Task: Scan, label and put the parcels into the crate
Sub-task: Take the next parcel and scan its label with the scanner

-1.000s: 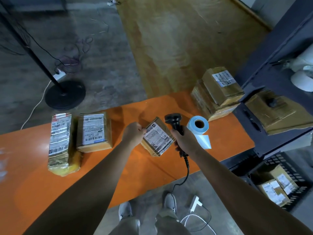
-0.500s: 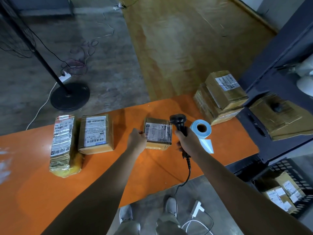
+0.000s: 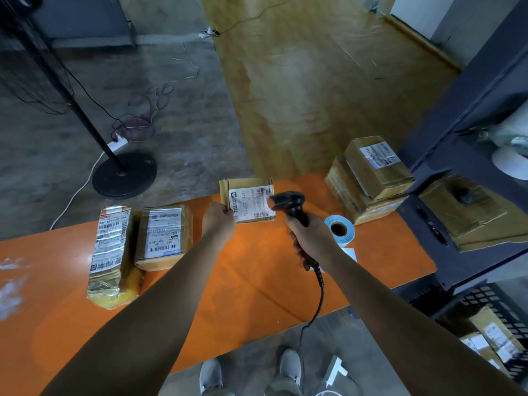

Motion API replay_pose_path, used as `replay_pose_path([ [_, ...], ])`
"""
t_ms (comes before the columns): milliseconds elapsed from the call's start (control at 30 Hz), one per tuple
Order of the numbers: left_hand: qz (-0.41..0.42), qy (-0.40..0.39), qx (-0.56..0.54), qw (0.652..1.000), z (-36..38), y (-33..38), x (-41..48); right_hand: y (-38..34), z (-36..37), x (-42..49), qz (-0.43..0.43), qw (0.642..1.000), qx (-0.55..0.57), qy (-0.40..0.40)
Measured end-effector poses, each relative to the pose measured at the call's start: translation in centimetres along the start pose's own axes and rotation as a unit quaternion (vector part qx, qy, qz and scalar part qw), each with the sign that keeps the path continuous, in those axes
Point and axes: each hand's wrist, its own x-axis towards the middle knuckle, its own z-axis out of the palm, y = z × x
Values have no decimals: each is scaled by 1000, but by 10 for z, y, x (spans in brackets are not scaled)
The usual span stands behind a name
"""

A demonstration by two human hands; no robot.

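Left hand (image 3: 218,224) pinches parcel (image 3: 248,200) edge, lifted; right hand (image 3: 310,238) grips scanner (image 3: 288,202) beside label.

Orange worktop (image 3: 257,281) runs across the lower frame, with white smears (image 3: 11,287) at its left end. Beyond it is a grey concrete floor (image 3: 185,124) on the left and a glossy yellow-brown floor strip (image 3: 300,95) in the middle, with a soft sheen. Black stand pole (image 3: 57,81) rises at a slant from a round black base (image 3: 124,174) on the concrete. A white power strip (image 3: 118,144) lies just beside the pole, near loose cable loops (image 3: 148,101). Dark panel (image 3: 85,18) top left. Dark blue-grey metal shelf unit (image 3: 471,90) on the right edge. Pale wall (image 3: 411,10) top right. Lighting dim.
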Motion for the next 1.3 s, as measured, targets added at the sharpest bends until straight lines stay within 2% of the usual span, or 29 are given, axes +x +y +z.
replay_pose_path([
  [233, 6, 32, 3, 999, -4, 1, 11, -10, -1, -10, 18, 999, 28, -12],
  [933, 4, 31, 12, 999, -2, 12, 3, -11, -14, -25, 28, 998, 60, -9],
  [1100, 9, 7, 8, 1000, 4, 14, -2, -1, -22, -22, 30, 995, 94, 24],
  [1300, 33, -68, 61, 995, 29, 12, -15, 30, -50, -13, 65, 988, 72, 120],
])
